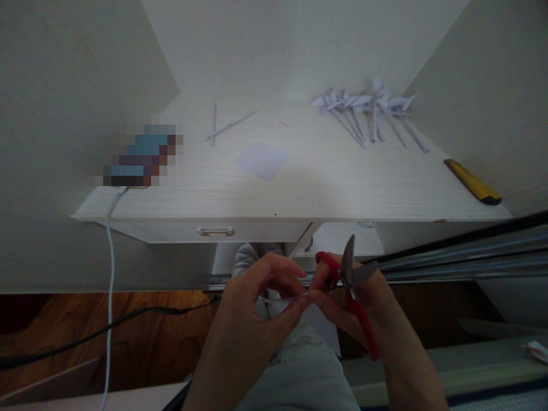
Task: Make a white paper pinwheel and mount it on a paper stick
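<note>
White counter [317, 191] between two light side walls on my head feed, wood floor [171, 348] below at left. Dim light.

Both hands are near center, below the counter's near edge, over a lap in light trousers [299, 377]. Left hand [248, 319]: curled, thumb and fingers pinching a thin white paper strip [285, 299]. Right hand [371, 299]: grasping red-handled scissors [353, 299], blades spread and pointing far and right; its thumb and index tips also meet the strip's right end, so I read the strip as held between the two hands. Can't tell its full shape, fingers cover part.

On the counter, far right: a heap of folded paper pieces [372, 103] on rolled stems, most stems running near and right. Right end: yellow utility knife [473, 182], lying slantwise by the wall. Middle: one square paper sheet [262, 161], flat, a corner toward me. Far left of it, two thin rolled paper sticks [214, 123], crossed near their near ends.

Left end: a pixelated object [141, 154], can't ID it. White cable [110, 257] runs from its near end over the edge and down, passing a black cable [141, 313]. Drawer front with a metal handle [216, 232] sits under the counter, left of center.
</note>
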`<state>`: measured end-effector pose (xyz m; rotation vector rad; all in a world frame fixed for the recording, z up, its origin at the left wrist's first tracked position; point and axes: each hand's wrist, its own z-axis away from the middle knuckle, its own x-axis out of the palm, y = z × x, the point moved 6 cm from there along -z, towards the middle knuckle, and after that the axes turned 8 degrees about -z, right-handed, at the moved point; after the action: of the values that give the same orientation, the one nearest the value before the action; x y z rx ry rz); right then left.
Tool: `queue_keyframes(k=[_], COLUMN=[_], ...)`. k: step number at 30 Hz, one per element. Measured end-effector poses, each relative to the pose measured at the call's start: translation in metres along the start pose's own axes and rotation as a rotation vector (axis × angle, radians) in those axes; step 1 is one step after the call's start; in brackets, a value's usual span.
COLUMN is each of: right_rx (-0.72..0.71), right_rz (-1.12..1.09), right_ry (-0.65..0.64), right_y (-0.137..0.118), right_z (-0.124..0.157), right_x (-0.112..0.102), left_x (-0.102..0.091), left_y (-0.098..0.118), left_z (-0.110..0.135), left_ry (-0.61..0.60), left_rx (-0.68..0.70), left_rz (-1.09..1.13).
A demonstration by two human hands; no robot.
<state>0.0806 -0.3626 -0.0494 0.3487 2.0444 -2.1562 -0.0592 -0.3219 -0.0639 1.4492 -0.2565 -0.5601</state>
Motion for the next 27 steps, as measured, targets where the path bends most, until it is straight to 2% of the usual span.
queue_keyframes(k=[12, 17, 27], right_rx=[-0.038, -0.04, -0.038], right_rz=[-0.116, -0.121, -0.095], right_ry=[0.036, -0.014, -0.005], right_y=[-0.0017, -0.0019, 0.0017], right_z=[0.0005, 0.0018, 0.0016], right_x=[-0.005, -0.0025, -0.002], left_x=[-0.0018, -0.0003, 0.0007], left_y=[0.0031, 0.0044, 0.0012], left_z=[-0.0023, -0.0021, -0.0001], left_ry=[0.022, 0.021, 0.013], left_rx=[-0.005, 0.005, -0.018], left_rz=[0.014, -0.017, -0.067])
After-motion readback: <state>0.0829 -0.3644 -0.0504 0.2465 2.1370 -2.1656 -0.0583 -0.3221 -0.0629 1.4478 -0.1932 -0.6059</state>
